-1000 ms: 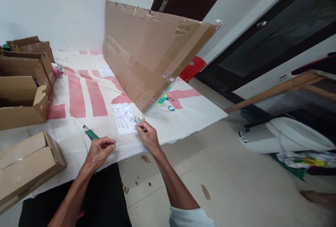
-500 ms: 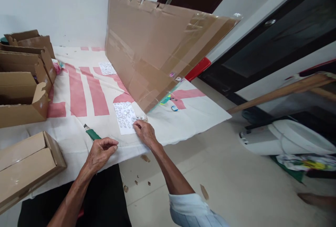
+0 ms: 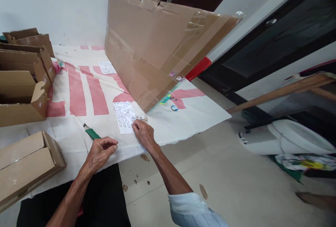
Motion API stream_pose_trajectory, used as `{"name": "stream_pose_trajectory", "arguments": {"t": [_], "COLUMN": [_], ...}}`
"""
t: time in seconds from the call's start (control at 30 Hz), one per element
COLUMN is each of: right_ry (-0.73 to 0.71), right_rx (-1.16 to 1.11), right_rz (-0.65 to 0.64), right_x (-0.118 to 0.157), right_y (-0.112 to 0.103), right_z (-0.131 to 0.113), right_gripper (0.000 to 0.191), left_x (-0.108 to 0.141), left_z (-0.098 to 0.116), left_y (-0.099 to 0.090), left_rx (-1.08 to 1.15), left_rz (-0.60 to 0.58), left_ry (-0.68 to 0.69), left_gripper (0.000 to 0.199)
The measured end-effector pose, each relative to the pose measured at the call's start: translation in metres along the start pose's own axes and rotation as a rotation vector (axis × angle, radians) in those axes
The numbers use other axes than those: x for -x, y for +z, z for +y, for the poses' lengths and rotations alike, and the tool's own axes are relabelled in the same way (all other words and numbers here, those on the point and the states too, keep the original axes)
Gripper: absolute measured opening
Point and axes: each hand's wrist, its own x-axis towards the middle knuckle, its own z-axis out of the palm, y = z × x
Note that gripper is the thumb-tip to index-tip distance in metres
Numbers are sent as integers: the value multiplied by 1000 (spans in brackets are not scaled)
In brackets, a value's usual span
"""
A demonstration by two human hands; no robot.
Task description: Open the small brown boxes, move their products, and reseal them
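A white sheet with many small drawn or stuck shapes point(image 3: 123, 115) lies near the table's front edge. My right hand point(image 3: 143, 132) is at its right edge, fingertips pinched together; whatever they hold is too small to name. Small shiny pieces point(image 3: 141, 117) lie just beyond those fingers, by the foot of the cardboard panel. My left hand point(image 3: 103, 150) rests at the front edge, thumb and index finger pressed together, with nothing clear between them. Beside it, to the upper left, is a green-handled cutter point(image 3: 91, 133). Farther back lies a second patterned sheet point(image 3: 107, 67).
A large cardboard panel point(image 3: 157, 45) stands tilted on the cloth-covered table point(image 3: 120, 146). Open boxes point(image 3: 23, 111) and a closed box point(image 3: 28, 167) are at the left. A tape roll point(image 3: 174, 108) lies right of the panel; a white bucket point(image 3: 294, 137) is beyond the table.
My right hand has shifted slightly left toward the sheet's edge, still pinched. My left hand has hardly moved.
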Motion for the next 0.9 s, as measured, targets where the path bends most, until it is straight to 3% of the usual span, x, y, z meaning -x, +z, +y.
{"name": "stream_pose_trajectory", "arguments": {"t": [0.53,0.73,0.9], "right_ry": [20,-33,-71], "right_rx": [237,203,17], "right_rz": [-89,17,190], "right_x": [4,18,24], "right_y": [0,7,3], "right_z": [-19,-19,0], "right_gripper": [26,29,37], "left_x": [-5,-6,-7], "left_z": [-5,-5,-9], "left_y": [-3,-5,-8], "left_rx": [-31,-80,-111], "left_rz": [25,21,30], "left_ry": [-3,25,49], "left_gripper": [27,29,30]}}
